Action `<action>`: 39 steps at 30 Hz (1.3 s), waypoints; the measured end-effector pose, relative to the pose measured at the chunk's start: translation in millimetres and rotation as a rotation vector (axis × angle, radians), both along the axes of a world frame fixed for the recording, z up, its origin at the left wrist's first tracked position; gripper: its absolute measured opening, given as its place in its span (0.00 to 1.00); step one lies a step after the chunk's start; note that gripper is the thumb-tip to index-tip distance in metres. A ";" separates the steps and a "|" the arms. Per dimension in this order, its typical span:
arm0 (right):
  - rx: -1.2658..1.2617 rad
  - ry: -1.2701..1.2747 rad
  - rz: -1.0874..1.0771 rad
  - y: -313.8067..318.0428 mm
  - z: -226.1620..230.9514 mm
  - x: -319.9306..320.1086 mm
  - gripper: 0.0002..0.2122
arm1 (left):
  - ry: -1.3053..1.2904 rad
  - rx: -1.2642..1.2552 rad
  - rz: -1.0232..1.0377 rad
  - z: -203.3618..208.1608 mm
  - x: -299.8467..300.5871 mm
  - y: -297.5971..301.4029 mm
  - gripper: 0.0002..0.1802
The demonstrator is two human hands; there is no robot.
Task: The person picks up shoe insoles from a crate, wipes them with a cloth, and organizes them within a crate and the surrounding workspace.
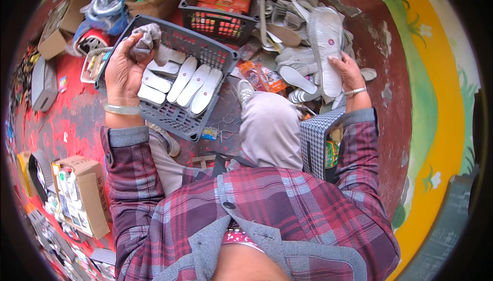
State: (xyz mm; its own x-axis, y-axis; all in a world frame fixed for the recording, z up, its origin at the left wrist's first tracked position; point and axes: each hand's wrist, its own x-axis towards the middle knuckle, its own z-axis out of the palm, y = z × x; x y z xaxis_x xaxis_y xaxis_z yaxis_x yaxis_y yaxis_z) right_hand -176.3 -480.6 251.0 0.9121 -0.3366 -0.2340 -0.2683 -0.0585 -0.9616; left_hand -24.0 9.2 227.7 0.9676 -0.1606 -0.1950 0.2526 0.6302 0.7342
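Note:
My left hand [123, 73] is closed around a crumpled grey cloth [145, 40], raised over the left side of a dark grey plastic crate [224, 55]. White insoles [186, 82] lie in rows in that crate, each with a small round mark. On the right, my right hand [350, 73] grips a large white insole [326, 40] by its edge, thumb on top. It stands roughly upright, with a shiny surface and a small pinkish mark. Behind and below it is a heap of grey cloths and loose insoles [298, 80].
A second dark crate [218, 16] holding red boxes stands at the far side. Between my legs and the heap lies orange plastic packaging [263, 77]. A houndstooth-patterned box [314, 145] is beside my right knee. Cardboard boxes [84, 194] stand at left; a painted wall [436, 75] bounds the right.

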 end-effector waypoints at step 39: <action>0.105 0.218 -0.541 31.2 -246.5 -50.0 0.15 | 0.044 0.001 -0.227 -18.2 19.8 -58.6 0.09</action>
